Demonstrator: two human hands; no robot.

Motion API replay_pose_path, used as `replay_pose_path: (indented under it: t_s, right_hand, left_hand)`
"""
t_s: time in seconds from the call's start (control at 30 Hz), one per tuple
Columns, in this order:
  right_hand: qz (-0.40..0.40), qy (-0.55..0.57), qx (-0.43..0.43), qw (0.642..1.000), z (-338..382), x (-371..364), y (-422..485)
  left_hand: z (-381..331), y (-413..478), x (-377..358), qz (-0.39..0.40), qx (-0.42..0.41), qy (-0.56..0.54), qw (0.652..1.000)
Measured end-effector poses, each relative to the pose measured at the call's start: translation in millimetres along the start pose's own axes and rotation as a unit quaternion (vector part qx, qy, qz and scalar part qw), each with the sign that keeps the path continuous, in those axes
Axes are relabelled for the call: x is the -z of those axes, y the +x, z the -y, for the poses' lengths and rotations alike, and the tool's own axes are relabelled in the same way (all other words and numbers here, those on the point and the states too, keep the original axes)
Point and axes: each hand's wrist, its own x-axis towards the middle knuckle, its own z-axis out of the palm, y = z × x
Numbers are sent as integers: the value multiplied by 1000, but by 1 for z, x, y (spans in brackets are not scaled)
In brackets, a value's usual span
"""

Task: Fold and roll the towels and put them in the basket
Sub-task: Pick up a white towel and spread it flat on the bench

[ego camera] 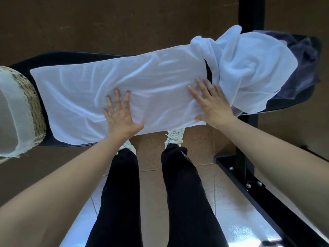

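Pressing down flat, the left hand [121,116] and the right hand [213,102] both lie on the white towel [106,82], fingers [116,97] straight and spread, gripping nothing; the left sits low in the middle of the frame, the right just beside the towel's right-hand end. The towel is stretched lengthwise across the dark table [58,57], filling the centre of the frame; it is thin and pale, crossed by soft ridges and creases, and its left end comes close to the woven basket [33,107] at the left edge, which has a white lining. It looks light and limp, with no stiffness to hold a fold, so I would expect it to bunch under a sliding palm; the corners or the short right-hand edge seem the best places to pinch it for folding or rolling. A crumpled white heap [252,68] lies in the upper right, touching the spread towel, with a purple towel [306,56] beneath it.
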Motion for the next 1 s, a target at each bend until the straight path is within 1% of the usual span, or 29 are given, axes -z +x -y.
replay_pose_path:
  t_s: [0.1,0.2,0.3,0.33,0.37,0.4,0.47,0.53,0.6,0.63,0.67,0.73,0.77,0.8,0.9,1.0]
  right_hand:
    - [1,-25,-32,999,4,7,-7]
    - [-19,-2,-40,999,24,13,-12]
    - [-27,38,25,999,80,15,-9]
    - [-26,53,42,997,104,15,-6]
    - [-29,65,56,996,130,14,-3]
    - [-36,74,66,994,155,14,1]
    - [-38,85,84,992,199,13,11]
    - [-27,74,99,992,232,8,23]
    - [-12,45,102,994,252,1,33]
    - [-6,32,98,995,257,-4,37]
    - [-5,23,92,996,260,-8,39]
    - [-7,14,81,997,261,-14,40]
    - [-10,10,78,997,260,-15,39]
    - [-12,4,78,997,259,-17,38]
    - [-15,2,74,997,259,-14,38]
    - [0,-4,64,998,262,-11,39]
  left_hand:
    - [1,2,-3,5,-6,7,1000]
    - [4,2,-3,6,-33,9,999]
    - [20,-8,-3,-16,-89,-12,996]
    - [27,-17,-4,-35,-94,-40,994]
    - [34,-28,-5,-61,-77,-80,992]
    - [42,-37,-6,-99,-42,-121,987]
    - [68,-51,-1,-183,76,-184,963]
    - [104,-58,9,-221,222,-241,918]
    - [148,-59,17,-230,340,-303,860]
    - [169,-60,19,-222,376,-334,835]
    - [187,-59,18,-208,392,-373,815]
    - [210,-56,15,-171,378,-471,779]
    - [218,-54,14,-155,368,-492,774]
    - [227,-50,11,-143,362,-492,779]
    - [247,-44,10,-83,341,-463,814]
    - [259,-44,12,-17,321,-432,843]
